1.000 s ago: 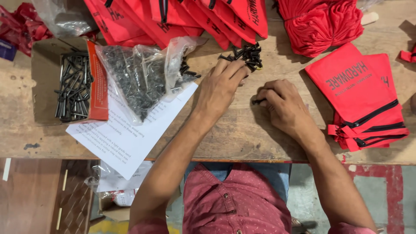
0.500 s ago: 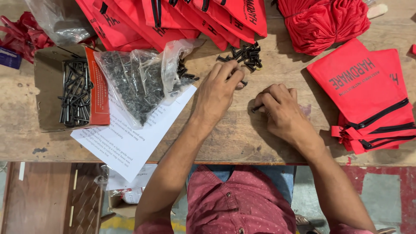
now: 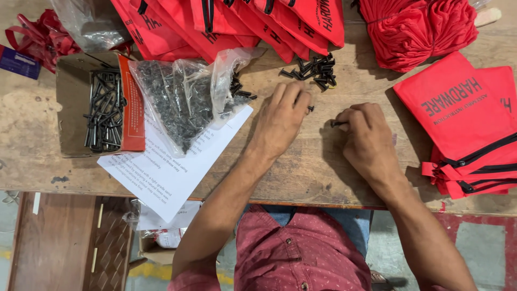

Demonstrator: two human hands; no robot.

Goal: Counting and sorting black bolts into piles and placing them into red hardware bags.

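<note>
While the person sat at the wooden table (image 3: pixel 334 172), the head view showed both hands busy with small black screws. The left hand (image 3: pixel 280 121) lay flat, palm down, its fingers long and close together, not curled around anything. A little screw (image 3: pixel 310 109) lay right at its fingertips, but I could not tell if a finger pressed on it. The right hand (image 3: pixel 369 140) was curled up tight, and its thumb and finger pinched a black screw (image 3: pixel 338 124) that poked out to the side.

The pile of loose screws (image 3: pixel 312 70) sat just above the left hand, near it but not touching. It looked like the picking-out step: screws were being taken from the pile one by one. To pick up the little screw, the left hand would need a careful, small pinch, because the screw was thin and lay flat on the wood.

Off to the left sat a clear bag of screws (image 3: pixel 183 102) on a paper sheet (image 3: pixel 172 161), and beside it a cardboard box (image 3: pixel 99 110) with longer screws. Red pouches (image 3: pixel 468 124) were stacked on the right, more red pouches (image 3: pixel 242 21) ran along the top, and a red cloth bundle (image 3: pixel 420 29) sat in the top corner.

One second before, the left fingers had reached right up to the pile. Now they had pulled back from it a bit. The right hand had stayed curled in much the same spot.
</note>
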